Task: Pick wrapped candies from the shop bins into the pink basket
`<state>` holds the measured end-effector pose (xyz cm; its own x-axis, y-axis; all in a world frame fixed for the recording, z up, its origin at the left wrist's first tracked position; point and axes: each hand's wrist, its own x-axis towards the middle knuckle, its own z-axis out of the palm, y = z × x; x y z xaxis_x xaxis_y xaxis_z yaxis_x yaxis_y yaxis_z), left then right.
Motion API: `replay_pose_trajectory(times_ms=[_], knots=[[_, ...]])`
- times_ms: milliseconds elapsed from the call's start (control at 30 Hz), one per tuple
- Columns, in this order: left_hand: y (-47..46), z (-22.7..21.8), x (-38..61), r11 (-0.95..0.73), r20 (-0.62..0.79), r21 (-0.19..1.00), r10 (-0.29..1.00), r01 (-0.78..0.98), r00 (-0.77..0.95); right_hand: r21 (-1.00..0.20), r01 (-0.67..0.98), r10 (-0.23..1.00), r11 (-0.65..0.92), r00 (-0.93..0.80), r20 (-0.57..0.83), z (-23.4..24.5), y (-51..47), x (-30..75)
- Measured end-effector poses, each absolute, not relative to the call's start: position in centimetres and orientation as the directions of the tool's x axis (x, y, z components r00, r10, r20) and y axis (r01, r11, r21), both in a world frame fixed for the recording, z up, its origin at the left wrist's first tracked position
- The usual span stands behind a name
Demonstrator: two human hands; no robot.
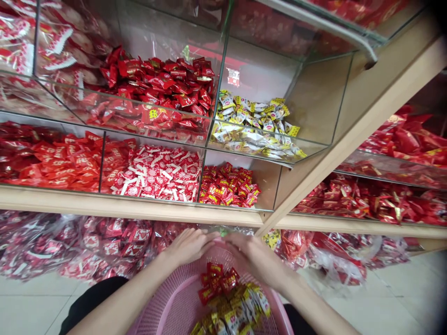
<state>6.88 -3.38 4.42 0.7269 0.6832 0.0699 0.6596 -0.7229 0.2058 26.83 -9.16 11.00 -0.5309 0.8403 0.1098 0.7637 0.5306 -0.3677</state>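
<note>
A pink plastic basket (164,298) sits low in front of me, between my knees. Inside it lie several red-wrapped candies (218,281) and a heap of yellow-and-white wrapped candies (237,311). My left hand (190,244) reaches over the basket's far rim from the left, fingers stretched out toward the right. Opposite it, my right hand (249,256) is at the same rim, its fingers smeared by motion. The two sets of fingertips nearly meet above the rim. I see no candy in either hand.
Clear-fronted shelf bins hold red candies (164,86), yellow-and-white candies (256,123), pink-and-white candies (160,172) and small red candies (228,186). A slanting wooden post (349,144) divides the shelves. Plastic bags of candy (115,242) lie on the tiled floor (35,302) below.
</note>
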Motion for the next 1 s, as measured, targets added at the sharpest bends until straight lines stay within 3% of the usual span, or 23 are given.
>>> replay_pose_trajectory(times_ms=[100, 200, 300, 433, 567, 700, 1000], knots=[[-3.3, 4.4, 6.8, -0.725, 0.074, 0.216, 0.680, 0.654, 0.729, -0.439, 0.731, 0.850, 0.523, -0.408, 0.333, 14.1, -6.3, 27.6], [-3.3, 4.5, 6.9, -0.730, 0.074, 0.197, 0.676, 0.654, 0.733, -0.383, 0.755, 0.824, 0.533, -0.360, 0.437, 15.5, -2.6, 28.5], [-3.4, 4.7, 6.9, -0.733, 0.069, 0.169, 0.675, 0.659, 0.734, -0.329, 0.755, 0.812, 0.567, -0.446, 0.375, 15.2, 0.6, 29.1], [-3.5, 4.8, 6.8, -0.734, 0.082, 0.162, 0.676, 0.660, 0.732, -0.328, 0.768, 0.835, 0.550, -0.521, 0.180, 14.7, 3.0, 28.9], [-3.4, 4.7, 6.7, -0.732, 0.088, 0.174, 0.678, 0.659, 0.730, -0.219, 0.810, 0.838, 0.543, -0.540, 0.081, 14.8, 3.7, 28.3], [-3.4, 4.9, 6.7, -0.734, 0.083, 0.166, 0.676, 0.659, 0.732, -0.159, 0.818, 0.833, 0.554, -0.546, 0.092, 15.3, 3.6, 28.4], [-3.6, 4.7, 6.8, -0.730, 0.078, 0.160, 0.680, 0.664, 0.729, -0.278, 0.789, 0.836, 0.548, -0.515, 0.188, 16.3, 2.4, 28.2]])
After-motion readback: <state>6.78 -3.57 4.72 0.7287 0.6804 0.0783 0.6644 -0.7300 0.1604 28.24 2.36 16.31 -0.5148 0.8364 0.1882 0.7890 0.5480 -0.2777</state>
